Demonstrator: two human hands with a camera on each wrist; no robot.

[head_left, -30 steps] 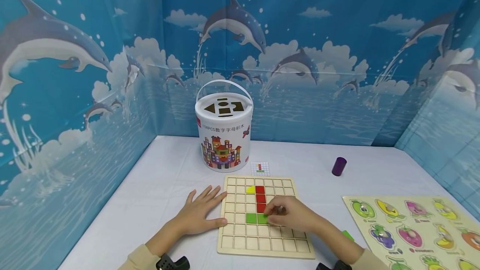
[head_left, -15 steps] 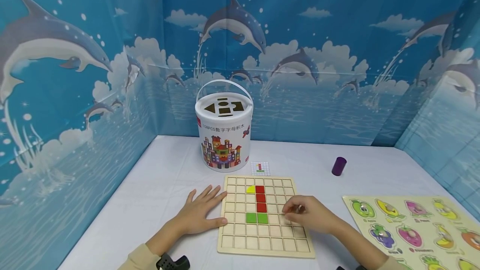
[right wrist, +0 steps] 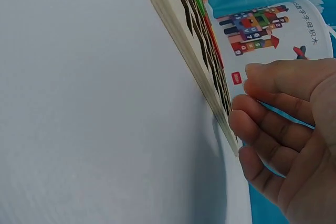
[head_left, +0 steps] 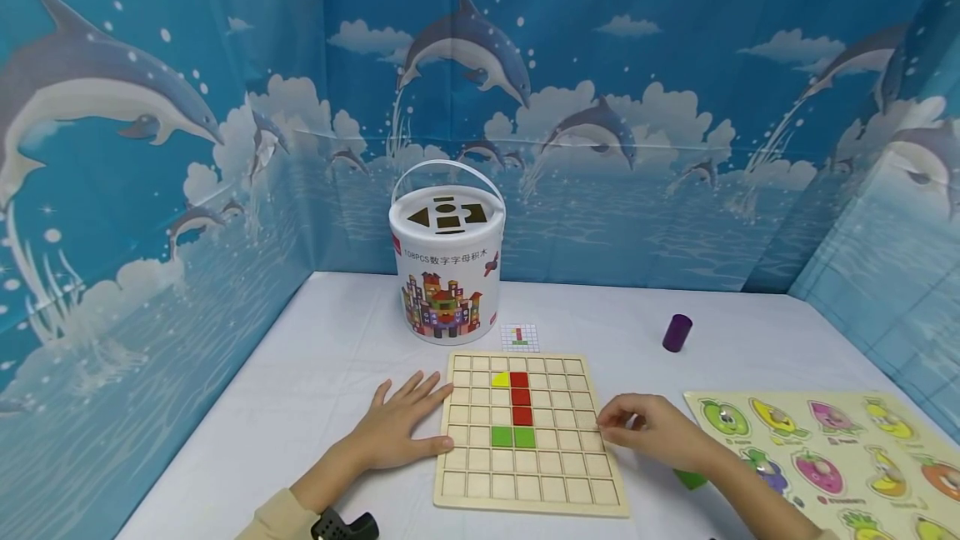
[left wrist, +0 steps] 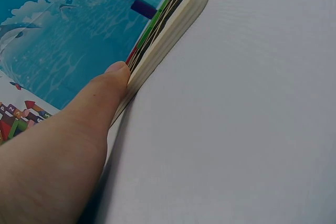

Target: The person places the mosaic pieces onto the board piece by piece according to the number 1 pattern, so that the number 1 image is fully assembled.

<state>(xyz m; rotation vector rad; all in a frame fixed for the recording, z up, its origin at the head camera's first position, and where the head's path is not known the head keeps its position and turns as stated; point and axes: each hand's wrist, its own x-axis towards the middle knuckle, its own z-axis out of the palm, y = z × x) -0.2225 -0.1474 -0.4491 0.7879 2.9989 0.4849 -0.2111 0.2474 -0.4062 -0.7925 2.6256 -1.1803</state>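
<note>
Here the left hand lies spread against the grid board, while the right hand, apparently curled empty, touches its opposite edge.

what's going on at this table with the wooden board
A person sits at a white table with a wooden grid board. The left hand lies flat beside the board, its thumb touching the left edge. The right hand is at the board's right edge, fingers curled, holding nothing that can be seen. On the board are a yellow piece, three red squares and two green squares. A green block lies partly hidden under the right hand.
</note>
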